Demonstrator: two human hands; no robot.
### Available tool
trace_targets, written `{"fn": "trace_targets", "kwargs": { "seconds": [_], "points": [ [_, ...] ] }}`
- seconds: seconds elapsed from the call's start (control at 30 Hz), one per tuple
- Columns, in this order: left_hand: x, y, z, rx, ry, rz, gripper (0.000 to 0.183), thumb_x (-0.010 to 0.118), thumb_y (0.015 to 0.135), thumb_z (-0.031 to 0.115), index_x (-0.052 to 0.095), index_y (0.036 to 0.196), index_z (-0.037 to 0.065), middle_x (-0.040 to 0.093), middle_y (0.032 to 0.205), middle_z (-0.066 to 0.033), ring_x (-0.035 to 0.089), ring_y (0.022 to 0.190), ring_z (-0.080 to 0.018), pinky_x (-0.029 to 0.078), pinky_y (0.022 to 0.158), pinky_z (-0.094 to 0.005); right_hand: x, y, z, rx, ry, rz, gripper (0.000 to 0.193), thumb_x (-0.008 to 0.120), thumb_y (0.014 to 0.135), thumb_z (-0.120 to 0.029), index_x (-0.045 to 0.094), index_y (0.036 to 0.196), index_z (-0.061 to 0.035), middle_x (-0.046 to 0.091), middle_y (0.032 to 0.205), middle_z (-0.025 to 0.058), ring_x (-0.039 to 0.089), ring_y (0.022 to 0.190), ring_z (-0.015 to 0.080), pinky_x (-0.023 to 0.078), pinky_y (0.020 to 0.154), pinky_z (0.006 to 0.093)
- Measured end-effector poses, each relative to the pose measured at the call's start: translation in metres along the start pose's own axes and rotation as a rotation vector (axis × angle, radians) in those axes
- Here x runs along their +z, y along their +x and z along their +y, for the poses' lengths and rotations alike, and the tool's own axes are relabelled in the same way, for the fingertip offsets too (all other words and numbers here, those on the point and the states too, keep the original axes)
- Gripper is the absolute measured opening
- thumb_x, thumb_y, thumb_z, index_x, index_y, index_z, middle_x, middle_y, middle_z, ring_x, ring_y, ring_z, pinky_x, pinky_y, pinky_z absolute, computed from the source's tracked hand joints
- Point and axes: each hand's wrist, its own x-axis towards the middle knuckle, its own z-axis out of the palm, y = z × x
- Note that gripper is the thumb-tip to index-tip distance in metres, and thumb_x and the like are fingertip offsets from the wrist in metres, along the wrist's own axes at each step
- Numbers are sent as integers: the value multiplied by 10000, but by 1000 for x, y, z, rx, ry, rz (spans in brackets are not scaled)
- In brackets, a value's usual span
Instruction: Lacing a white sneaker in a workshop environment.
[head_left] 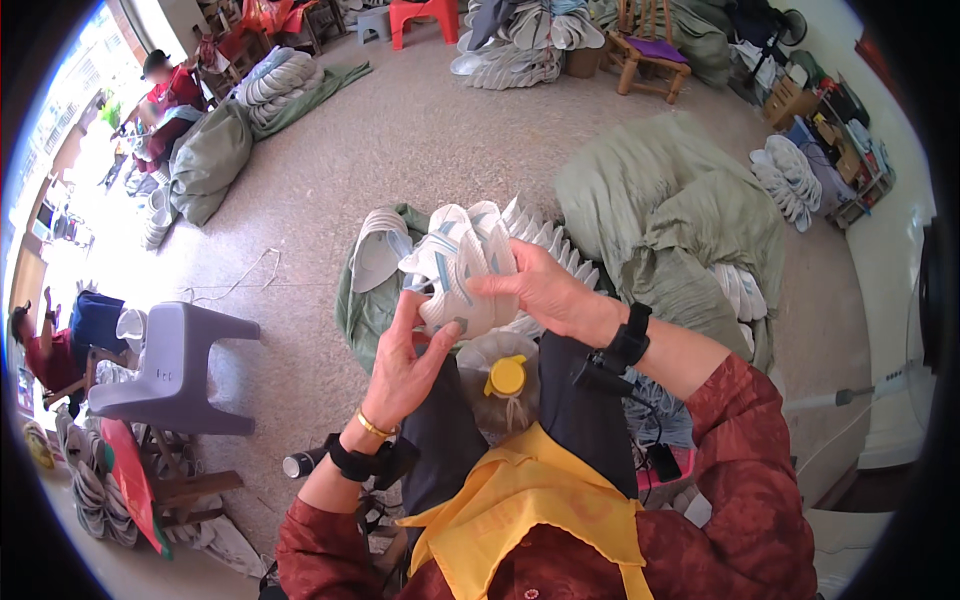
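Note:
Both my hands hold a small bunch of nested white shoe uppers [448,262] with grey-blue stripes, in front of my knees. My right hand [552,290] grips their right side, thumb across the front. At the lower left edge, my left hand [405,365] has its thumb and fingers curled around the rim. Behind them a row of more white uppers [560,245] lies on a green cloth [358,318], with another upper [378,252] at its left end. Below my hands, between my legs, stands a clear plastic jar [478,400] with a yellow lid [508,376].
A large green sack [650,190] lies to the right, uppers showing under its edge. On the left stands a grey plastic stool [180,370]. A dark cup [303,463] lies by my left arm. People [175,88] sit by the windows. A wooden chair [645,50] stands far back.

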Motion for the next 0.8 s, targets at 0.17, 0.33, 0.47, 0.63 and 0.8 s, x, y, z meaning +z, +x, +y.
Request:
{"fn": "trace_targets", "kwargs": {
  "seconds": [0.17, 0.33, 0.47, 0.63, 0.8],
  "points": [
    [-30, 43, -60, -39, -105, -27, 138, 622, 1038, 92, 564, 1137, 14, 706, 1091, -72, 666, 1004, -137, 565, 829, -302, -65, 66, 14, 64, -168, 9, 452, 820, 880, -103, 619, 1275, -14, 708, 1197, 67, 674, 1080, 154, 536, 966, 334],
    [-60, 60, -147, -209, 31, 55, 99, 652, 1017, 95, 623, 1021, 1, 726, 989, -53, 677, 897, -133, 562, 794, -293, -145, 142, 66, -115, -791, 50, 563, 854, 750, -189, 645, 1228, 23, 738, 1114, 124, 693, 1005, 208, 532, 931, 358],
    [-58, 54, -195, -332, 146, 76, 106, 692, 969, 89, 638, 983, -1, 727, 883, -78, 698, 829, -149, 574, 776, -313, -193, 191, 126, -166, -1015, 76, 521, 827, 709, -164, 640, 1165, 5, 714, 1046, 246, 702, 1002, 385, 541, 892, 418],
    [-46, 42, -237, -397, 210, -10, 121, 694, 965, 96, 633, 967, -8, 737, 899, -78, 714, 831, -156, 586, 742, -321, -221, 211, 199, -92, -1165, 5, 460, 778, 730, -97, 619, 1148, 9, 685, 1032, 289, 659, 1023, 471, 537, 881, 465],
    [-46, 51, -273, -470, 243, -50, 126, 711, 953, 96, 645, 964, -11, 733, 885, -73, 704, 830, -137, 588, 743, -313, -225, 200, 211, 164, -1343, -413, 443, 722, 710, 7, 620, 1140, -30, 705, 979, 247, 669, 1012, 462, 529, 901, 494]
  ]
}}
